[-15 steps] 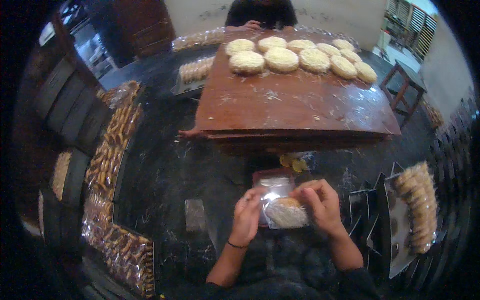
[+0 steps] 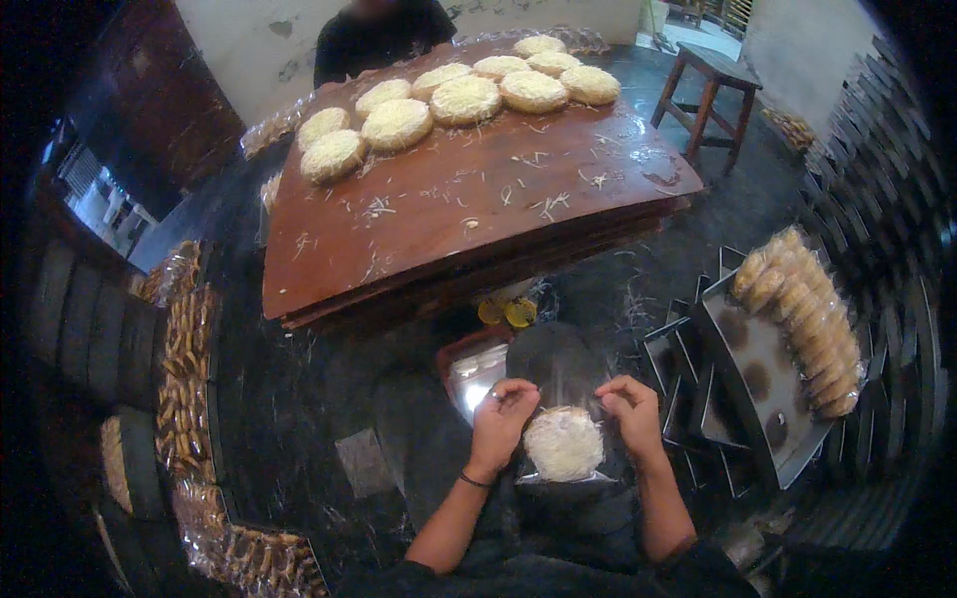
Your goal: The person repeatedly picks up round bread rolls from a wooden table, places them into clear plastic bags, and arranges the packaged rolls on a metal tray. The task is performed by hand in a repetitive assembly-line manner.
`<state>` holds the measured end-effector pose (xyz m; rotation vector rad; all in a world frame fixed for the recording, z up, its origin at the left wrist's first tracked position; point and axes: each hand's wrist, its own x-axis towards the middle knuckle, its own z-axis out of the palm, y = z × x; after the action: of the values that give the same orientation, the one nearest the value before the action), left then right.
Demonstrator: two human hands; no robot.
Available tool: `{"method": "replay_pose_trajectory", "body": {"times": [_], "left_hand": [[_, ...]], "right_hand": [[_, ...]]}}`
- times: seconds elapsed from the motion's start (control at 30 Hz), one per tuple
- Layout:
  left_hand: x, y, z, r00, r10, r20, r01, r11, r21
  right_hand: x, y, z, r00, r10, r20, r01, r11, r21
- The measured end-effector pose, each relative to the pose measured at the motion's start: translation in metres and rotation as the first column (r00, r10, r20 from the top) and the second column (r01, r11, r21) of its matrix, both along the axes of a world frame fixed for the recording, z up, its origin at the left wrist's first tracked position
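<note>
A round bun topped with grated cheese (image 2: 564, 446) sits in a clear plastic bag (image 2: 543, 477) in front of me. My left hand (image 2: 501, 424) pinches the bag's upper left corner, and my right hand (image 2: 632, 409) pinches the upper right one. The bun hangs between and below my fingers, its shredded topping facing up. Just beyond my left hand lies a red tray (image 2: 447, 351) with shiny clear bags (image 2: 478, 375) in it.
Ahead, stacked brown boards (image 2: 419, 224) carry several cheese-topped buns (image 2: 467, 100); a person in black (image 2: 384, 38) sits behind. Packed buns (image 2: 802, 319) rest on a metal tray (image 2: 743, 349) at right. Wrapped pastries (image 2: 184, 384) line the left. A stool (image 2: 713, 75) stands far right.
The bagged bun has come off the red tray, nearer to me, and now faces topping up. Both hands have spread to the bag's upper corners. My view has turned right.
</note>
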<state>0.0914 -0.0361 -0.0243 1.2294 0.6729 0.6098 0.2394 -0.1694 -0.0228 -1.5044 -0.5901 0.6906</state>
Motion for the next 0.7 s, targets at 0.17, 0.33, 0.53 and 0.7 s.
{"method": "replay_pose_trajectory", "body": {"times": [0.17, 0.33, 0.53, 0.7], "left_hand": [[0.005, -0.006, 0.006, 0.979, 0.124, 0.162, -0.063, 0.94, -0.335], [-0.002, 0.016, 0.025, 0.991, -0.011, 0.13, -0.001, 0.996, 0.093], [-0.02, -0.015, -0.03, 0.975, 0.193, -0.112, -0.191, 0.981, 0.032], [0.002, -0.026, -0.015, 0.891, 0.432, -0.141, -0.422, 0.902, 0.093]], "right_hand": [[0.002, 0.001, 0.014, 0.964, 0.004, -0.267, 0.017, 0.997, 0.077], [0.017, 0.001, 0.054, 0.938, 0.142, 0.315, -0.141, 0.99, -0.029], [-0.018, -0.016, -0.021, 0.92, -0.054, 0.389, 0.112, 0.985, -0.13], [-0.035, -0.003, -0.019, 0.638, -0.273, 0.72, 0.37, 0.929, 0.025]]}}
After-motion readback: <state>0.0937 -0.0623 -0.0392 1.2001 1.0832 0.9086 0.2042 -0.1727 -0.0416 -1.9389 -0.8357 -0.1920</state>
